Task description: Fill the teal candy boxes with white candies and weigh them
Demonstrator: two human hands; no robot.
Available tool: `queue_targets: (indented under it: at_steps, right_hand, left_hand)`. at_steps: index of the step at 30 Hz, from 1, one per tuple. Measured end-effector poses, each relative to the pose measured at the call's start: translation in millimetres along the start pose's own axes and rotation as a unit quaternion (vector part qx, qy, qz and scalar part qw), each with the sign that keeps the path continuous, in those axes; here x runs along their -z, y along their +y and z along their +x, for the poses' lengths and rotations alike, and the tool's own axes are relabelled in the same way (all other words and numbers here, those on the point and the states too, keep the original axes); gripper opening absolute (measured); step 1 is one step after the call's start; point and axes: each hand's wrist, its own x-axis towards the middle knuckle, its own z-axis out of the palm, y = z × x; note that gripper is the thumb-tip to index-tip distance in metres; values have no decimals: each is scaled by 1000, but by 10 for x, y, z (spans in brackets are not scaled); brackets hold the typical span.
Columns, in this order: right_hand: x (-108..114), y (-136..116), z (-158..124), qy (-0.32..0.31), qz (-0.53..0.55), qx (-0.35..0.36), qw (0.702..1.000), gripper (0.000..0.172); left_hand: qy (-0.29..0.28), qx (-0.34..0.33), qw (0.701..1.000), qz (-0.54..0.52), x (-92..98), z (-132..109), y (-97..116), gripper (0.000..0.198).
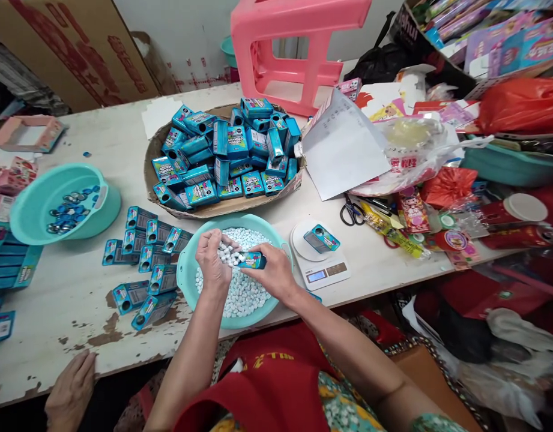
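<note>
Gripping one blue box [253,260]: right hand [278,273], just beside left hand [214,267], which cups white pellets [229,255]. Beneath both: turquoise basin [187,276], loose pellets [247,300]. Beyond both: cardboard tray [222,207], heaped boxes [236,143].

"ARAMELO MACIZO" on held blue box [253,260], on heaped boxes [236,143]
</note>
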Motion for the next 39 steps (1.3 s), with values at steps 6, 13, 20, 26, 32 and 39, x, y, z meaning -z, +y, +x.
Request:
queue_targets:
  at_steps: [6,13,20,26,32,39]
  right_hand:
    - [13,-17,33,-3,-32,-3,999,33]
    - [25,28,30,6,-3,-2,1000,31]
    - [44,8,51,12,11,0,1000,29]
    - [34,37,54,16,25,5,1000,32]
    - [-99,65,60,1,26,-4,1000,28]
    - [-97,39,28,19,63,-16,998,35]
  left_hand:
    - [-16,-14,1000,0,-30,-2,-35,20]
    - [-4,-36,999,40,-78,-4,-41,22]
    - [4,-39,998,50,-120,17,-66,33]
    - [-8,-45,998,34,-140,6,-62,34]
    - [-31,-60,996,60,-136,6,-128,32]
    - [-11,-147,987,68,-115,-9,-100,28]
